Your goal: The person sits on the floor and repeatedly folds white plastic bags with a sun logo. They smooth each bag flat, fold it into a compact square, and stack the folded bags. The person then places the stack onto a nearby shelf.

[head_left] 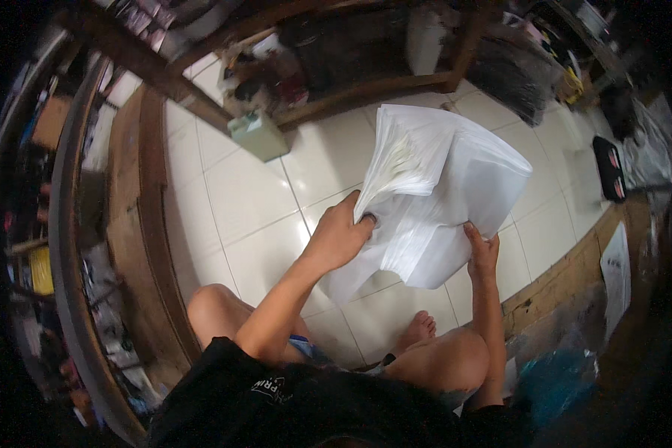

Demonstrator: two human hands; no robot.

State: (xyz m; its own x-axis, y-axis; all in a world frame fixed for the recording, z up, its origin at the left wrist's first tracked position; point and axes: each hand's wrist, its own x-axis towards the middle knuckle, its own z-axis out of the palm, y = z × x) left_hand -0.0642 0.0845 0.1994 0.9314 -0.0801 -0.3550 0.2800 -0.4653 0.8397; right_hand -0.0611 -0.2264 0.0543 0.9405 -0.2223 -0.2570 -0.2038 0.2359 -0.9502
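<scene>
A thick, floppy stack of thin white sheets (493, 160) is held up in front of me, bent over and fanned along its left side. Whether the sheets are paper or plastic I cannot tell. My left hand (341, 235) is closed on the stack's lower left edge, thumb showing on the near side. At the right edge, my right hand (482, 250) pinches the stack between thumb and fingers, most of which are hidden behind it. Some sheets hang loose below and between my hands.
White floor tiles (246, 190) lie beneath. A pale green jerrycan (259, 136) stands by a wooden frame's leg. Wooden boards (138, 224) run along my left; a low wooden ledge (560, 261) is at right. A dark pouch (609, 169) lies beyond it, near clear plastic wrapping (646, 153).
</scene>
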